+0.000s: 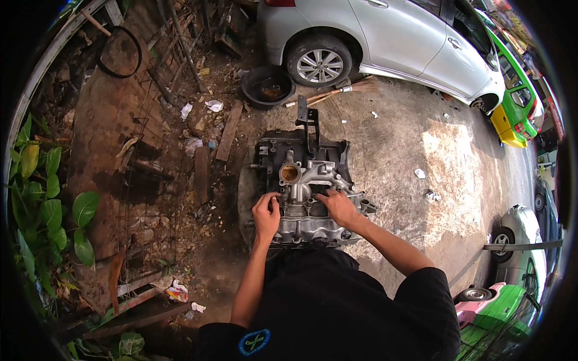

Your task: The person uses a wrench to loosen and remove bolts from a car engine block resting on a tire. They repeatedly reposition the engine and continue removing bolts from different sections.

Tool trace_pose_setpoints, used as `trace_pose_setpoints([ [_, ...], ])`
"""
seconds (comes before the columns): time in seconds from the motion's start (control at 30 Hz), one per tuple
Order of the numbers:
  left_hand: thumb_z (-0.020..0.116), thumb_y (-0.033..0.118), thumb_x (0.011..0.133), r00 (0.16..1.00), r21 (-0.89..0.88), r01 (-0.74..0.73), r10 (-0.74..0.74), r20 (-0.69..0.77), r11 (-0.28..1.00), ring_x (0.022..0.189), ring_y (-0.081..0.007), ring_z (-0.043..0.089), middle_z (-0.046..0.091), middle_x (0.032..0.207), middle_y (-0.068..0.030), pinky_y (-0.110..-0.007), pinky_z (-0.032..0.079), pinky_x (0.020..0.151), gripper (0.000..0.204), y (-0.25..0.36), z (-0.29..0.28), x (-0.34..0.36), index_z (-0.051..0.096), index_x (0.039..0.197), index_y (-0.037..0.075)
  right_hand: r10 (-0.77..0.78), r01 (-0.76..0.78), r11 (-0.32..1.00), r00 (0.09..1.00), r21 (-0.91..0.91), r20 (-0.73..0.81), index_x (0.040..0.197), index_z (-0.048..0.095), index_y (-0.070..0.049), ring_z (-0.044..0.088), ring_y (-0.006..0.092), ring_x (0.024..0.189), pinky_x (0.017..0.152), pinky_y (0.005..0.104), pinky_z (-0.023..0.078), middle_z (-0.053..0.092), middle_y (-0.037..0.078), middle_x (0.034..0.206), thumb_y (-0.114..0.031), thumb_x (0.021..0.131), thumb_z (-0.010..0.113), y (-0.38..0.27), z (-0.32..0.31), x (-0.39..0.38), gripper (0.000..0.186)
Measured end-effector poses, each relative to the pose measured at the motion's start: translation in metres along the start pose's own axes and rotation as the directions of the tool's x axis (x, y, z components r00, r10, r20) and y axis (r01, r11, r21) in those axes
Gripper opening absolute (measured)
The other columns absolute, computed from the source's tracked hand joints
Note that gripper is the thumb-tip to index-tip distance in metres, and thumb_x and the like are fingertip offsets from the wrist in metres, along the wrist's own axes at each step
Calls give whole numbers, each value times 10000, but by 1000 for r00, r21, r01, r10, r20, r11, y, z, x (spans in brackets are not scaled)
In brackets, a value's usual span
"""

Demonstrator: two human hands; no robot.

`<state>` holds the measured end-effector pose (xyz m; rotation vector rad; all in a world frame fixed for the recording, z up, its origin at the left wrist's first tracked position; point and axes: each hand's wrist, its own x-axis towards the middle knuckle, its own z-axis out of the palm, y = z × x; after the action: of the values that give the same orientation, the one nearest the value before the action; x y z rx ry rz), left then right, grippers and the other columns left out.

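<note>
Two hands work the engine (299,194), mid-view: your left hand (266,215) at 8 o'clock, fingers curled; right hand (340,207) at 4, can't tell if pinching. Likely handling top parts; calls for steady fingers.

Ground (391,138): grey-brown, stained, littered with debris toward 9 o'clock. Clock positions from grey metal engine (316,230). Black round basin (248,90), between 11 and 12. Straw broom (347,89) with wooden handle, 1. Silver car (391,42), 1, past broom. Long brown wooden planks (202,174), 9 and 10. Crumpled white scrap (419,173), 3.
</note>
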<state>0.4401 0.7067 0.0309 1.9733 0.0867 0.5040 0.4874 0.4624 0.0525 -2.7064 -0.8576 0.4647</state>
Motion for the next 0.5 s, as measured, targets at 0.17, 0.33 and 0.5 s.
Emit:
trace_pose_setpoints([
  [0.17, 552, -12, 946, 994, 1, 103, -103, 35, 995, 674, -198, 641, 701, 894, -129, -315, 467, 578, 148, 5, -1, 0, 694, 989, -11, -9, 8, 994, 1000, -109, -6, 1378, 572, -113, 616, 330, 1166, 1008, 473, 464, 644, 172, 1138, -40, 861, 583, -6, 0, -2, 523],
  [0.33, 555, -13, 941, 996, 4, 80, -80, 26, 997, 674, -206, 641, 702, 897, -131, -320, 471, 590, 146, 6, -1, -1, 694, 987, -10, -84, 63, 970, 993, -237, -79, 1329, 616, -127, 625, 296, 1090, 977, 446, 469, 643, 145, 1086, -60, 866, 583, -9, 3, 1, 469],
  [0.5, 558, -15, 943, 1000, 13, 22, -23, 15, 1000, 628, -194, 623, 693, 897, -129, -306, 464, 556, 140, 3, -1, 0, 690, 988, -6, -130, 101, 969, 984, -224, -119, 1252, 662, -118, 626, 280, 1049, 957, 432, 473, 649, 130, 1036, -101, 886, 567, -7, 3, 8, 379],
])
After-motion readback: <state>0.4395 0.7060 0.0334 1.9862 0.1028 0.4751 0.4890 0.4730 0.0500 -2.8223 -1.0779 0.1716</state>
